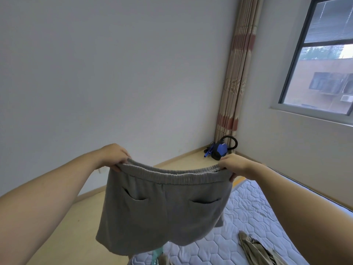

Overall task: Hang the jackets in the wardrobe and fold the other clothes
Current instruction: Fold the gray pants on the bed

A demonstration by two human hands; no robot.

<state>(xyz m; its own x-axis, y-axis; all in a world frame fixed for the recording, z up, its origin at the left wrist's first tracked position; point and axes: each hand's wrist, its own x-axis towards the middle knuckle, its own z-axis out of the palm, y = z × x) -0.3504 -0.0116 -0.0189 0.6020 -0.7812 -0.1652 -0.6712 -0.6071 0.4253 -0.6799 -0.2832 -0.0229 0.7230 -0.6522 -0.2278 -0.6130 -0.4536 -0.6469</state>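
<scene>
I hold the grey shorts (164,211) up in the air in front of me. The waistband is on top, stretched along the 9-to-3 o'clock line and sagging a little in the middle. The 2 legs hang down toward 6, and 2 slit pockets face me.

My left hand (114,155) grips the 9 o'clock end of the waistband, its fingers (119,166) curled over the elastic. My right hand (235,165) grips the 3 o'clock end the same way. The shorts hang below and between both hands.

Their hem hangs in front of the near edge of the bed (248,203), which spreads toward 4 o'clock. An olive garment (256,249) lies crumpled on the bed at 5 o'clock. A blue machine (219,150) sits on the floor at 1 o'clock, beside the curtain (235,83).
</scene>
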